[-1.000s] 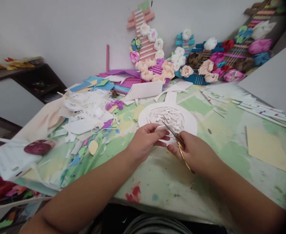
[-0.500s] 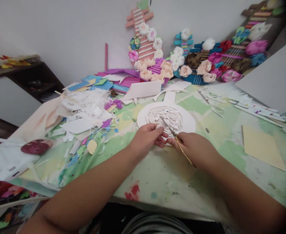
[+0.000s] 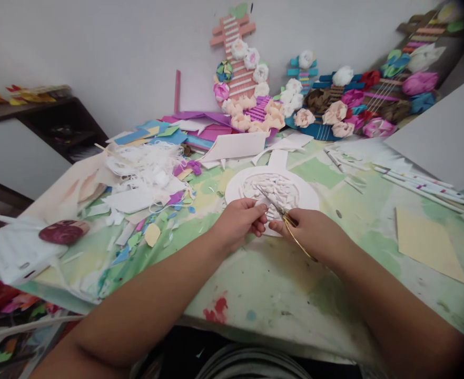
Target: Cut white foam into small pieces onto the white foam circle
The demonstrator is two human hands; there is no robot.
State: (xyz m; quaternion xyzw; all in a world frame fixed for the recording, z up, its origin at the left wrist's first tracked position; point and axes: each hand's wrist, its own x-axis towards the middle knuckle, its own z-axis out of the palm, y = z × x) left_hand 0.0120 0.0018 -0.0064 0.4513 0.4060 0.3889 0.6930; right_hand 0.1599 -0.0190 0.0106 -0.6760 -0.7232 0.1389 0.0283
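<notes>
My right hand (image 3: 308, 229) grips gold-handled scissors (image 3: 288, 220), whose blades point up and left; the blades look slightly parted. In a pinch, my left hand (image 3: 243, 220) holds a small white paper piece (image 3: 261, 202) close to the blades. Both hands are above the near edge of a flat white round cutout (image 3: 309, 196) with a tab at its far side. Many small white rolled bits (image 3: 281, 188) fill a ring on that cutout. The left fingertips hide part of the paper piece.
White string (image 3: 148, 163) and paper scraps lie to the left, near a dark red object (image 3: 63, 231). A yellow sheet (image 3: 427, 242) and white sticks (image 3: 421, 184) are on the right. Guitar-shaped crafts with paper flowers (image 3: 237, 79) stand against the wall.
The view has shifted slightly, so everything sits a little further right. The scissor blades look a bit more parted, and the left fingers are curled closer together.
</notes>
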